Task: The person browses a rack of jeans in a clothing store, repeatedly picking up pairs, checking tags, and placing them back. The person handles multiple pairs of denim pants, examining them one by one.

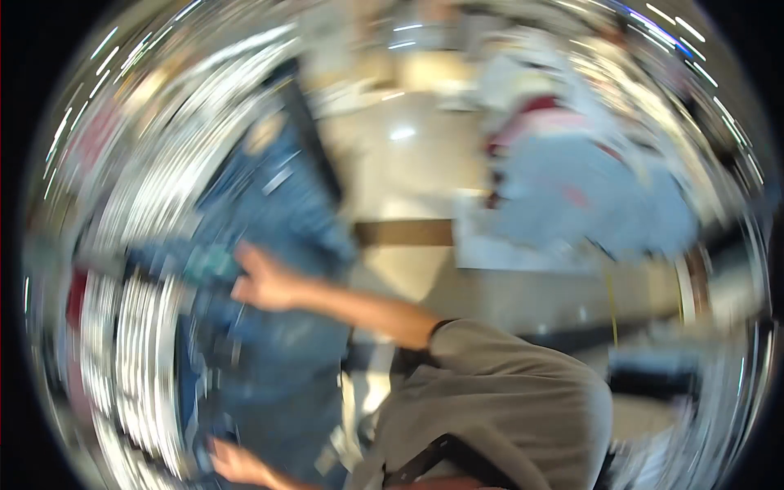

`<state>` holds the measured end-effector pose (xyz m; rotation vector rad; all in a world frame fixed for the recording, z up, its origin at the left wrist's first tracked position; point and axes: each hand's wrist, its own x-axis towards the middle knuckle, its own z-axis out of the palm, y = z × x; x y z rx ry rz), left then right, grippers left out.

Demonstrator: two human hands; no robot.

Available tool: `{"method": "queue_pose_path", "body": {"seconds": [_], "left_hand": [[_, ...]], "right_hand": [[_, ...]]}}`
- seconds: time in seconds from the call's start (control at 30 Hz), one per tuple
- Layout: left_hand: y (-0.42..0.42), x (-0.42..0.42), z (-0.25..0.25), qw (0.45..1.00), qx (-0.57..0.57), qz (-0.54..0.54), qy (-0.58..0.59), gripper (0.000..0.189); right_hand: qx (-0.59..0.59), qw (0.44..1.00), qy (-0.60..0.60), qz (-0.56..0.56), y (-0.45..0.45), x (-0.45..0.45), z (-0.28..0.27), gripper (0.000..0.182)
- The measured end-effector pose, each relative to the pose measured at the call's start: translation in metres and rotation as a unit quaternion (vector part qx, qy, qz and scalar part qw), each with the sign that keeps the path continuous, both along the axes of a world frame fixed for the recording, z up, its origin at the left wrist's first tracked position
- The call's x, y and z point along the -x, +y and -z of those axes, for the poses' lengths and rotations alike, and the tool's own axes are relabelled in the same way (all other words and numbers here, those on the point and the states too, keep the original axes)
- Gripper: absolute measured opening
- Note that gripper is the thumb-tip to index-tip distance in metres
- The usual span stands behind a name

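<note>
Motion blur covers most of the view. My right hand (266,280) reaches out over a pile of blue denim fabric (275,208), two fingertips apart, beside a teal patch (211,263) on it. Whether it grips any cloth is too blurred to tell. Near the bottom edge, my left hand (239,462) is at the near left part of the denim, by a small dark thing (223,429). Its fingers are smeared, and its hold cannot be made out.
Across a tiled floor (407,159) with a brown strip (404,233) stands a heap of light blue cloth (588,190), with white, pink and dark red pieces behind it. Bright streaked stacks (141,361) line the denim's left side. A yellow line (612,309) shows at right.
</note>
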<state>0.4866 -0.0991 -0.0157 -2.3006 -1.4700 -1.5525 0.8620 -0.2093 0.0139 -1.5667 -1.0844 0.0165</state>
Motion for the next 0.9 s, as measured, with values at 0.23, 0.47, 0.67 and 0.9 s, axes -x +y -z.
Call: {"method": "queue_pose_path", "body": {"seconds": [0.23,0.47,0.67,0.9], "left_hand": [[-0.02,-0.05,-0.031,0.941,0.09,0.082,-0.317,0.02],[-0.025,-0.01,-0.051,0.894,0.115,0.206,-0.38,0.033],[-0.012,0.0,-0.07,0.846,0.228,0.309,-0.37,0.027],[-0.039,0.011,-0.035,0.778,0.332,0.368,-0.385,0.039]], "right_hand": [[-0.03,0.993,0.11,-0.04,0.039,-0.054,0.029,0.074],[-0.157,0.973,0.063,-0.157,0.066,-0.017,-0.037,0.047],[-0.049,0.986,-0.042,-0.152,0.068,0.002,-0.079,0.044],[-0.078,0.971,0.093,-0.204,0.056,0.004,-0.059,0.037]]}}
